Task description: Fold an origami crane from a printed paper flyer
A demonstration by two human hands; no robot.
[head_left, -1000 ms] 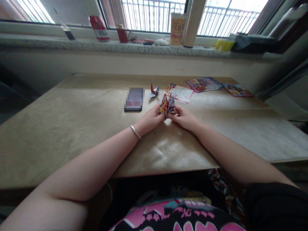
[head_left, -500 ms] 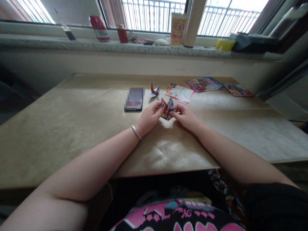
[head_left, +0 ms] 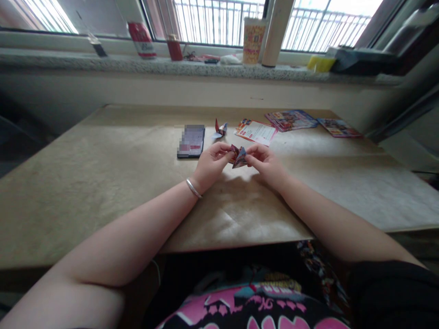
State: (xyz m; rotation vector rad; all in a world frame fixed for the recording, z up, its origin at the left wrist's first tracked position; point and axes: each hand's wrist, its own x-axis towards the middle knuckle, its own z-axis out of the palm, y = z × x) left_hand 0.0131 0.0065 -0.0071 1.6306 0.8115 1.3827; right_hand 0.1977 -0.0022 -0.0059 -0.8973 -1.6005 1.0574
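Paper: the folded piece (head_left: 239,157), its two points standing tall a second ago, now sits lower and flatter between the fingers, one tip angled toward the person, the yellow patch on its left side no longer showing.
Left hand: the hand (head_left: 211,165) has shifted outward, its back arched higher, and now comes right beside the near corner of the phone (head_left: 192,139).
Right hand: the hand (head_left: 266,163) has also drawn outward and up, now seen against the card's (head_left: 259,131) near edge.
Thumbs: close together at the paper's base a second earlier, now wider apart.
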